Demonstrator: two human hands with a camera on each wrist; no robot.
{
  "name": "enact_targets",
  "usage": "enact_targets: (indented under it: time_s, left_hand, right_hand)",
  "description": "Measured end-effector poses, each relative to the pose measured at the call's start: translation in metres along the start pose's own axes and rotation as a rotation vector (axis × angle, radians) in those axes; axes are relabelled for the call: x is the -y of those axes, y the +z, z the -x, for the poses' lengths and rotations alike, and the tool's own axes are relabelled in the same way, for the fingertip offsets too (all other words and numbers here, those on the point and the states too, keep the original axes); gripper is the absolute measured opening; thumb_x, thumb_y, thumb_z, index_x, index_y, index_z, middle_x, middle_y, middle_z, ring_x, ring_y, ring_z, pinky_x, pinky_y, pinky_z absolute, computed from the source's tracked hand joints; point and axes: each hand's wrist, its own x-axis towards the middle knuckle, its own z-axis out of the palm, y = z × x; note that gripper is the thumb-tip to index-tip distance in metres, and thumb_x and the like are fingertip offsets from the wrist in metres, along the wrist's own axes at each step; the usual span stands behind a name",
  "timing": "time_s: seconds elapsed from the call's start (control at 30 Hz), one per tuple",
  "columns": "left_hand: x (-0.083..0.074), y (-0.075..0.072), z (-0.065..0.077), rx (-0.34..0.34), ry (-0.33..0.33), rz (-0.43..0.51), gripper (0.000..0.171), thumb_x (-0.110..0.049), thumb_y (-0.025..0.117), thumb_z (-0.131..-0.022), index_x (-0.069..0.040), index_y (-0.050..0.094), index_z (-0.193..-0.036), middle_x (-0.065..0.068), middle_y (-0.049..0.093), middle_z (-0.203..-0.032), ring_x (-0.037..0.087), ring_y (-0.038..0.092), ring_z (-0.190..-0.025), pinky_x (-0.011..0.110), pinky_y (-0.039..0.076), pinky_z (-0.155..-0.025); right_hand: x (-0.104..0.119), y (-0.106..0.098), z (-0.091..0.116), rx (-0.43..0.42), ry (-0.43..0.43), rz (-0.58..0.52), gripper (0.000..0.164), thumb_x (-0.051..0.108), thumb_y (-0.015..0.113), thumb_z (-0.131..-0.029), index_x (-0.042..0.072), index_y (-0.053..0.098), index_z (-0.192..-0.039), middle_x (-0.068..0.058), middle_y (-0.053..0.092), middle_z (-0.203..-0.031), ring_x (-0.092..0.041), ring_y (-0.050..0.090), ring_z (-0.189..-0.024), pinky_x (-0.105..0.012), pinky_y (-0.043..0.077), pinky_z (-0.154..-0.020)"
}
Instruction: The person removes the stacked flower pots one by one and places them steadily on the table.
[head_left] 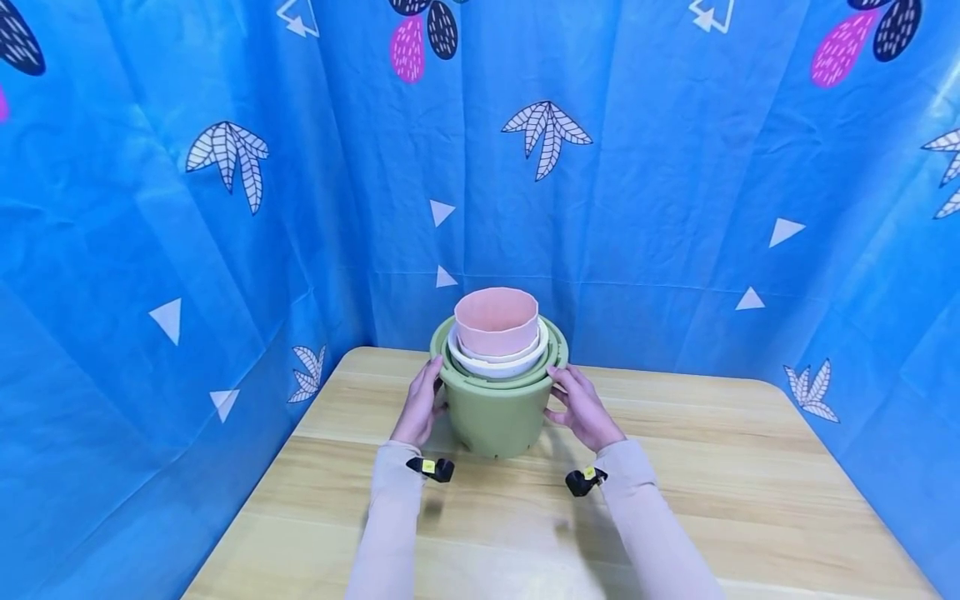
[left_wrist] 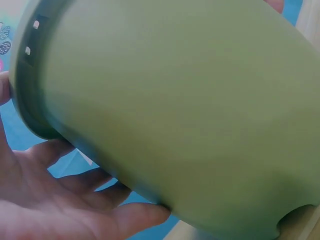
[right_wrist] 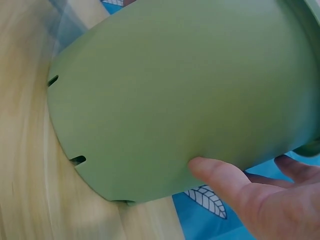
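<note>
A large green flowerpot [head_left: 495,417] stands upright on the table, with smaller pots nested in its mouth. Topmost is a pink pot [head_left: 497,337] with a wavy rim, sitting inside a white pot [head_left: 491,367]; another green rim shows around the white one. My left hand [head_left: 420,402] grips the left side of the big pot, thumb at its rim and fingers against the wall beneath. On the opposite side my right hand [head_left: 583,407] holds it likewise, and one fingertip presses the wall in the right wrist view. Notches [right_wrist: 78,160] show along the pot's bottom edge.
The pots stand toward the back of a light wooden table [head_left: 720,483] with rounded far corners. Blue patterned curtains [head_left: 660,208] hang behind it and along both sides. A small black camera [head_left: 431,468] is worn on each wrist.
</note>
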Motion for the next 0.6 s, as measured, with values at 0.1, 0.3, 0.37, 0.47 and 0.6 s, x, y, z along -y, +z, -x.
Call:
enact_targets:
  time_s: [0.1,0.3,0.37,0.47,0.6]
  left_hand:
    - [-0.0012,0.0001,0.0009,-0.019,-0.005,-0.016,0.071,-0.058,0.042,-0.107,-0.019,0.028,-0.165,0.01,0.015,-0.175,0.038,0.011,-0.162,0.08,0.019,-0.119]
    - [-0.002,0.0008,0.0014,-0.04,-0.017,-0.023,0.07,-0.057,0.043,-0.107,-0.016,0.033,-0.162,0.012,0.022,-0.173,0.038,0.015,-0.161,0.079,0.024,-0.118]
    - [-0.0018,0.0004,0.0006,-0.044,-0.023,-0.024,0.07,-0.058,0.043,-0.106,-0.016,0.034,-0.162,0.012,0.023,-0.173,0.038,0.016,-0.161,0.079,0.025,-0.117]
    - [-0.0009,-0.0007,-0.0012,-0.049,-0.03,-0.018,0.07,-0.058,0.045,-0.106,-0.016,0.036,-0.161,0.011,0.025,-0.172,0.038,0.017,-0.161,0.079,0.025,-0.117]
    - [0.0002,-0.0027,-0.0034,-0.05,-0.03,-0.009,0.068,-0.057,0.046,-0.106,-0.016,0.039,-0.16,0.01,0.027,-0.172,0.037,0.018,-0.161,0.079,0.026,-0.117]
  right_hand:
    - [-0.0007,0.0004,-0.0006,0.005,-0.006,0.011,0.059,0.039,0.054,-0.105,0.012,0.033,-0.153,-0.013,0.034,-0.157,-0.036,0.025,-0.158,-0.067,0.036,-0.119]
    - [-0.0027,0.0007,-0.0001,0.015,-0.019,0.04,0.062,0.041,0.052,-0.106,0.013,0.03,-0.157,-0.016,0.031,-0.161,-0.038,0.022,-0.159,-0.07,0.035,-0.118]
    - [-0.0031,0.0013,0.0007,0.013,-0.018,0.048,0.065,0.042,0.052,-0.106,0.015,0.028,-0.159,-0.017,0.03,-0.163,-0.038,0.021,-0.159,-0.07,0.035,-0.118]
    - [-0.0037,0.0016,0.0013,-0.001,-0.016,0.064,0.068,0.045,0.053,-0.105,0.018,0.025,-0.162,-0.016,0.029,-0.165,-0.038,0.022,-0.159,-0.071,0.036,-0.117]
    - [-0.0035,0.0012,0.001,-0.022,-0.015,0.117,0.073,0.05,0.052,-0.105,0.019,0.023,-0.164,-0.015,0.028,-0.167,-0.04,0.023,-0.158,-0.07,0.038,-0.116]
